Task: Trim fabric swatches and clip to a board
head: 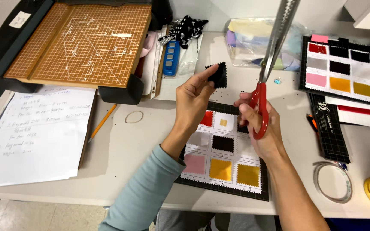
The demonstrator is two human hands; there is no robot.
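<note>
Craft workroom: paper cutter (pixel 80 42), swatch cards (pixel 341 70)

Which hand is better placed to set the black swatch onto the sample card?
Left, likely. The left hand already pinches the black fabric swatch just above the sample card, while the right hand is occupied gripping the red-handled scissors.

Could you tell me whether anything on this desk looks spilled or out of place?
Tiny black fabric crumbs lie scattered on the white desk around the swatch card, near the black swatch pinched in the left hand.
</note>
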